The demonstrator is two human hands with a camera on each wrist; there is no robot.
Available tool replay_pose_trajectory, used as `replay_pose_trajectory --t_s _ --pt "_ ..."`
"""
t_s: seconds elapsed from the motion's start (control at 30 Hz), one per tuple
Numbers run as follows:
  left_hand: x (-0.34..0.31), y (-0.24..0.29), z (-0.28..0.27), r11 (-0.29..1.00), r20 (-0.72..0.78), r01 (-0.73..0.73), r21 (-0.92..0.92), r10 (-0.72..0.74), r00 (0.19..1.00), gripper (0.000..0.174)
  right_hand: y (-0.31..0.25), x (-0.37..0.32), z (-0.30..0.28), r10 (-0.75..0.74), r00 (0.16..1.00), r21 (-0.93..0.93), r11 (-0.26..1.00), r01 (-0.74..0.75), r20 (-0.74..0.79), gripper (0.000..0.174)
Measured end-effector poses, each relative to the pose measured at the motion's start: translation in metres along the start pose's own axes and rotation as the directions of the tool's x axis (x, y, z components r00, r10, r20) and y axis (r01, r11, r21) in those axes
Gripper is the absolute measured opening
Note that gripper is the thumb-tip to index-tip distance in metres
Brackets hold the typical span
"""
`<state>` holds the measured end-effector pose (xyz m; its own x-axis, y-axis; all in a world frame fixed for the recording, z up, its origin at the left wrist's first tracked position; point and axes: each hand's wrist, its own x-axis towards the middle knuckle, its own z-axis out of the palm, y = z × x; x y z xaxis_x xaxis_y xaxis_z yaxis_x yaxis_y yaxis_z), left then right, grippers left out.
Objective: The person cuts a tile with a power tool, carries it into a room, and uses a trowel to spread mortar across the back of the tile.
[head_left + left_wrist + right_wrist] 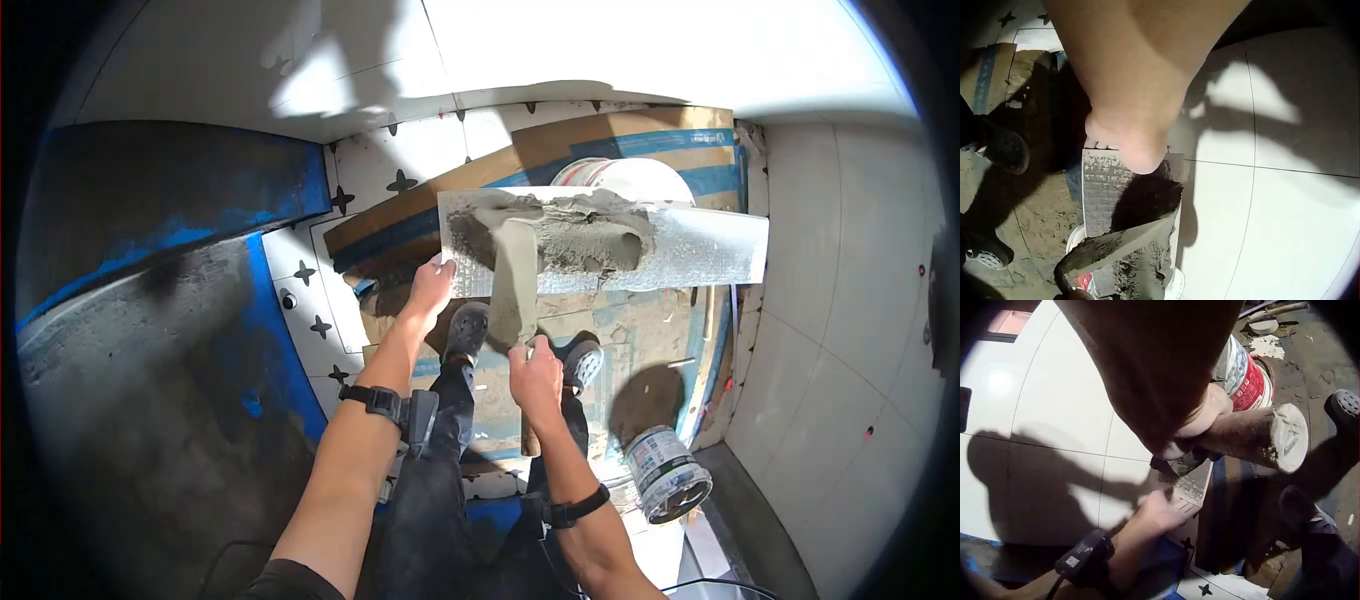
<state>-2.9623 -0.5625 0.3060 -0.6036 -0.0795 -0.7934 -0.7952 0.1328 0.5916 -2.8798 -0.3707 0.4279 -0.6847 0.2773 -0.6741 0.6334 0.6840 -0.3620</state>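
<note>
My left hand (pixel 432 285) grips the left end of a long, narrow tile (pixel 705 245) with its ribbed back facing up. Grey mortar (pixel 590 235) lies in a thick, uneven layer over the tile's left and middle parts, while the right part shows bare. In my right hand (pixel 537 378) is a trowel, its mortar-coated blade (pixel 514 280) lying across the tile's left part in the head view. The right wrist view shows fingers wrapped round the trowel's thick wooden handle (pixel 1247 434), whose end is crusted pale. The left wrist view shows the thumb over the tile's edge.
Behind the tile stands a white bucket (pixel 640 178), partly hidden. Another smeared bucket (pixel 665 475) is at the lower right. Taped cardboard (pixel 640 330) covers the floor under my shoes. Black cross spacers (pixel 402 181) mark white floor tiles; white tiled walls (pixel 800 230) stand close.
</note>
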Motion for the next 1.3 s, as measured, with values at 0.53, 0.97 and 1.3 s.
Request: replay_pose_trajectory --t_s 0.53,0.97,1.3 --pt "-0.001 -0.01 0.0 0.998 -0.032 0.015 0.067 -0.012 0.999 0.039 0.134 0.094 -0.188 0.034 0.969 -0.647 0.739 -0.189 -0.245 0.018" --pt "0.006 -0.026 0.013 0.989 -0.149 -0.108 0.096 0.122 0.981 0.037 0.156 -0.009 -0.134 -0.256 0.952 -0.136 0.962 0.235 -0.167 0.035" --pt "-0.058 -0.031 0.177 0.379 0.327 0.424 -0.823 -0.295 0.898 0.051 0.182 0.006 -0.119 -0.348 0.861 -0.138 0.937 0.319 -0.371 0.033"
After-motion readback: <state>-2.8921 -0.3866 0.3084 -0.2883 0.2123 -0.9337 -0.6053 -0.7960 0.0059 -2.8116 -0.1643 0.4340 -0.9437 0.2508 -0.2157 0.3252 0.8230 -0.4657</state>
